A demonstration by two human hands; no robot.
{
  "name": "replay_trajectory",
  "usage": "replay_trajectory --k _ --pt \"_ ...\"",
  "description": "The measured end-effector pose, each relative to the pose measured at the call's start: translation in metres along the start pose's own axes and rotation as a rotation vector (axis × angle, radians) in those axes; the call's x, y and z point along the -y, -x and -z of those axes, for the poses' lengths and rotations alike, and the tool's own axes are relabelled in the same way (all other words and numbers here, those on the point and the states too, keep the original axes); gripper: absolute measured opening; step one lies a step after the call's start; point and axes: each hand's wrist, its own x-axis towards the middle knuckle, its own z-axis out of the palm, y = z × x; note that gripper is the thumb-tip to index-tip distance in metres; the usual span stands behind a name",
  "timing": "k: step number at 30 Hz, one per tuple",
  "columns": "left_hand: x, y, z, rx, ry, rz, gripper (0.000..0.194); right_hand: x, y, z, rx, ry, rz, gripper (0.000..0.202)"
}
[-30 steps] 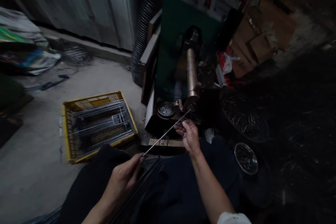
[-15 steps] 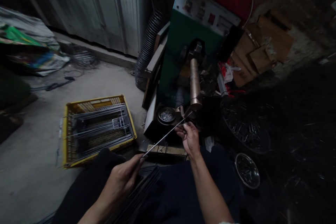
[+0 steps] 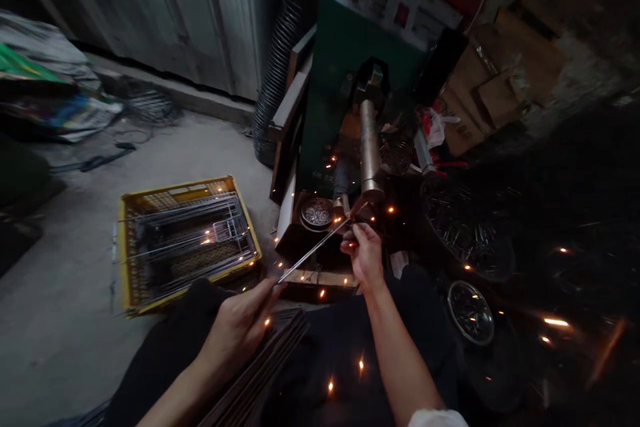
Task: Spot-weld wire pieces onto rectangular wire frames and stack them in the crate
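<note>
The left hand [image 3: 245,317] is closed around the near end of a thin metal rod [image 3: 311,255]; the right hand [image 3: 367,257] has its fingertips drawn narrow beside the far end, though whether they pinch the rod or a small piece, I cannot tell. The rod slants up between the hands to the tip below the machine's [image 3: 320,80] metal arm [image 3: 370,147]; a dish [image 3: 313,228] of small bits sits near the left front corner of the machine's base; the crate [image 3: 254,255] on the floor has wires lying along it, some past its left edge.

The rod looks light, stiff and smooth, likely apt to roll in the fingers; its tip is probably hot, so the near end seems the safe hold.

Half a second earlier no sparks showed; now sparks [image 3: 322,293] scatter widely, while both hands keep much the same places.
</note>
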Motion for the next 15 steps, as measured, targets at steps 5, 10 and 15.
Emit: replay_trajectory --k 5,10,15 --pt "0.002 -0.011 -0.013 0.022 -0.012 -0.014 0.026 0.01 -0.009 0.006 0.002 -0.04 -0.017 0.027" --pt "0.004 -0.016 -0.022 -0.01 -0.047 -0.026 0.024 0.014 -0.014 0.007 -0.011 -0.066 -0.028 0.029" --pt "0.003 -0.019 -0.023 -0.021 -0.042 -0.007 0.026 0.012 -0.022 0.006 0.02 -0.076 -0.046 0.026"
